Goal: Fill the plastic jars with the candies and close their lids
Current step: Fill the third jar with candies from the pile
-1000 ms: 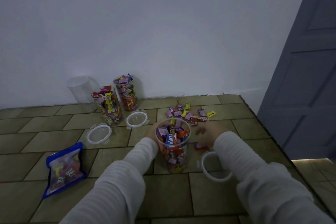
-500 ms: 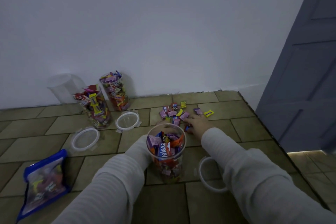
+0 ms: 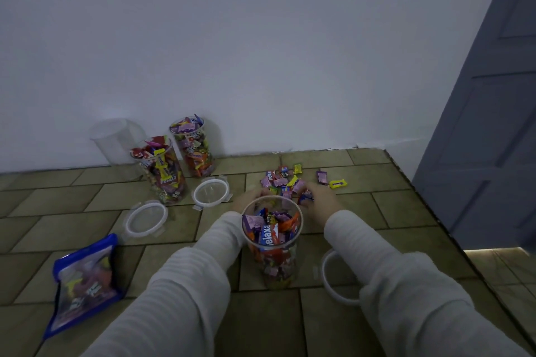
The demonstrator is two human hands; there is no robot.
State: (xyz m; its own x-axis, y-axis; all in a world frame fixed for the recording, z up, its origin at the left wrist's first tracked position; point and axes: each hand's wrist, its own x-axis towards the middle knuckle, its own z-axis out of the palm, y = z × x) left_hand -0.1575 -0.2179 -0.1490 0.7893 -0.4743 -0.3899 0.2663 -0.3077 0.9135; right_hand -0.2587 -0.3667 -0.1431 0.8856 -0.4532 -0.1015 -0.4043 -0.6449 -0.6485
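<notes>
A clear plastic jar (image 3: 272, 243), nearly full of wrapped candies and without a lid, stands upright on the tiled floor (image 3: 377, 182) between the person's two forearms. The left hand (image 3: 249, 200) lies just behind the jar's far rim on its left side, partly hidden by the jar; whether its fingers grip anything cannot be told. The right hand (image 3: 317, 198) reaches past the jar on the right to the near edge of a loose pile of candies (image 3: 287, 180) scattered on the floor, its fingers curled around a dark-wrapped candy (image 3: 305, 198). The two hands sit apart, with the jar's rim between them. A lid (image 3: 336, 278) lies flat on the floor just right of the jar, partly under the right sleeve. To the left stand two more filled jars (image 3: 162, 171), both open, and an empty jar (image 3: 116, 139) against the wall. Two lids (image 3: 211, 191) lie beside them, and a blue candy bag (image 3: 84, 278) lies nearer the person.
</notes>
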